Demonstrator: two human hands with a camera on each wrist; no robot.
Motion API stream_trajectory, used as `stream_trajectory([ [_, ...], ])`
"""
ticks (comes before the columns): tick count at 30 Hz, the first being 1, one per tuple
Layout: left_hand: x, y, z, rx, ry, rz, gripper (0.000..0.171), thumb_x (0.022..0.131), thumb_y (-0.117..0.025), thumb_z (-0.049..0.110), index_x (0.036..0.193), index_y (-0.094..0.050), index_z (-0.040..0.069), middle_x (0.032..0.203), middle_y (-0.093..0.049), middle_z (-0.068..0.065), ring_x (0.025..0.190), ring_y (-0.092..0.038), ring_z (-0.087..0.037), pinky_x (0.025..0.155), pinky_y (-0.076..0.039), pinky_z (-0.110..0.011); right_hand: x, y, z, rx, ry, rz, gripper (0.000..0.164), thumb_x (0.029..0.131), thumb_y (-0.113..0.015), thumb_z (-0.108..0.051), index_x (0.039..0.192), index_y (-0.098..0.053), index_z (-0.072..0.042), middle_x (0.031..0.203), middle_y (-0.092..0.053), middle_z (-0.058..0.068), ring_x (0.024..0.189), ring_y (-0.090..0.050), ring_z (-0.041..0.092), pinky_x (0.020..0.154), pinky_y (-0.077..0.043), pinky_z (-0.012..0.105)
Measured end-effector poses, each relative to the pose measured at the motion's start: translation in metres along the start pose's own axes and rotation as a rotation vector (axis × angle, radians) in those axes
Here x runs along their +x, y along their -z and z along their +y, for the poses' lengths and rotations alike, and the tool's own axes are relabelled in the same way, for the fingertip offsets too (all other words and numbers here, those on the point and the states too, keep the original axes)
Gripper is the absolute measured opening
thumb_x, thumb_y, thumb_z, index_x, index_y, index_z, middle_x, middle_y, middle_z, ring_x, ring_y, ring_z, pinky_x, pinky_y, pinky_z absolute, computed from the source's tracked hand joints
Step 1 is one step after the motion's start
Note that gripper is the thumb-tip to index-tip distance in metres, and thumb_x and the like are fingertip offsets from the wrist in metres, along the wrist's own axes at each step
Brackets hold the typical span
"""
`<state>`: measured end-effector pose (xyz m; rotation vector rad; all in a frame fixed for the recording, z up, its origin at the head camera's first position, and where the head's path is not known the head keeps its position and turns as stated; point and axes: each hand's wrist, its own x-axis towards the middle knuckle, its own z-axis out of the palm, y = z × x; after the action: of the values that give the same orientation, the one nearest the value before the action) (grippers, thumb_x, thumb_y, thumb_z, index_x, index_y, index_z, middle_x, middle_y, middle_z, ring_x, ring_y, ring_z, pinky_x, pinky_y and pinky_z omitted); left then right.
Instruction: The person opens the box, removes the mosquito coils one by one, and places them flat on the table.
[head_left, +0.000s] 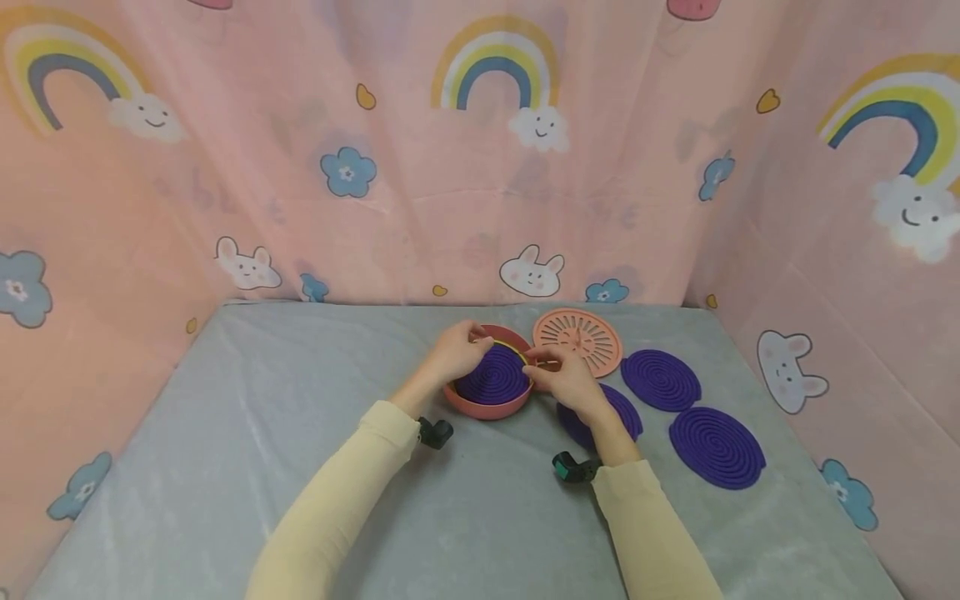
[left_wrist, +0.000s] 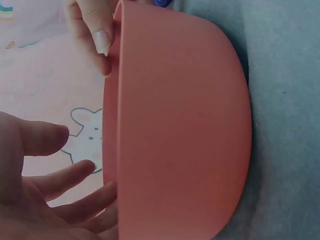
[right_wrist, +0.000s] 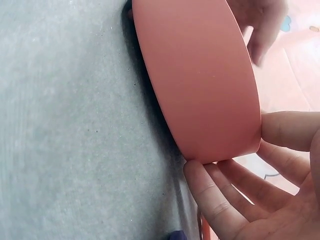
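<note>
Head view: smooth salmon-red round bowl (head_left: 491,412), prob. plastic, sits on the grey cloth-covered table (head_left: 225,467), directly btwn the hands. Inside it, a dark-purple round disc w/ spiral ridges (head_left: 492,379); a thin yellow edge (head_left: 514,342) shows along its far side, can't ID what it belongs to. Disc depth and tilt: can't tell.

Key relation: bowl + disc are round, so no real long axis; L hand (head_left: 459,352) at far-left rim, R hand (head_left: 567,377) on the R side, so roughly equal reach, w/ R having the fuller contact. Disc lies inward of both: to the R of L hand, to the L of R hand.

L hand: loose, fingers spread, thumb apart fr. index in L wrist view; some fingertips pass behind the rim, no grasp visible. R hand: grasping the bowl's side, thumb at rim, fingers round the outer wall per R wrist view.

Just beyond R hand, a peach slotted round disc (head_left: 576,335). Farther R, two more purple spiral discs, one far (head_left: 661,380), one near (head_left: 717,447); a third (head_left: 627,412) is partly hidden under the R forearm.
</note>
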<state>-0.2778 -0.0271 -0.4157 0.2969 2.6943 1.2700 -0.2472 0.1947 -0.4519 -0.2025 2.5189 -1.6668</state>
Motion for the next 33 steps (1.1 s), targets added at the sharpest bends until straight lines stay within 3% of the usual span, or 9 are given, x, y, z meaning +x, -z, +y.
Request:
stream_trajectory([
  [11, 0.0035, -0.0070, -0.0002, 0.065, 0.056, -0.076, 0.043, 0.102, -0.061, 0.025, 0.136, -0.056, 0.001, 0.137, -0.059, -0.020, 0.129, -0.054, -0.036, 0.107, -0.045, -0.053, -0.0008, -0.0009, -0.0008, -0.001, -0.002, 0.005, 0.037, 0.097, -0.071, -0.016, 0.131, -0.064, -0.001, 0.126, -0.065, 0.019, 0.111, -0.065, 0.032, 0.084, -0.060, 0.036],
  [15, 0.0032, -0.0067, -0.0006, 0.072, 0.044, -0.086, 0.043, 0.102, -0.062, 0.024, 0.137, -0.056, 0.001, 0.138, -0.058, -0.020, 0.130, -0.053, -0.037, 0.107, -0.044, -0.054, -0.0002, -0.0010, -0.0010, -0.002, -0.008, 0.003, 0.037, 0.097, -0.071, -0.016, 0.131, -0.064, -0.001, 0.126, -0.065, 0.019, 0.112, -0.064, 0.032, 0.084, -0.059, 0.037],
  [28, 0.0013, -0.0065, -0.0015, 0.030, -0.023, -0.014, 0.037, 0.096, -0.070, 0.012, 0.131, -0.062, 0.005, 0.133, -0.055, -0.020, 0.123, -0.053, -0.035, 0.102, -0.047, -0.051, 0.0001, 0.0003, -0.0005, -0.019, 0.000, 0.006, 0.037, 0.097, -0.071, -0.018, 0.130, -0.065, -0.003, 0.128, -0.065, 0.018, 0.115, -0.063, 0.033, 0.087, -0.058, 0.038],
  [33, 0.0012, -0.0028, -0.0030, -0.018, -0.027, -0.018, 0.041, 0.093, -0.072, 0.007, 0.132, -0.061, 0.007, 0.135, -0.052, -0.020, 0.123, -0.054, -0.036, 0.099, -0.050, -0.050, -0.0009, 0.0011, -0.0009, -0.017, 0.003, -0.001, 0.037, 0.097, -0.071, -0.019, 0.130, -0.065, -0.003, 0.129, -0.065, 0.017, 0.116, -0.062, 0.033, 0.088, -0.057, 0.040],
])
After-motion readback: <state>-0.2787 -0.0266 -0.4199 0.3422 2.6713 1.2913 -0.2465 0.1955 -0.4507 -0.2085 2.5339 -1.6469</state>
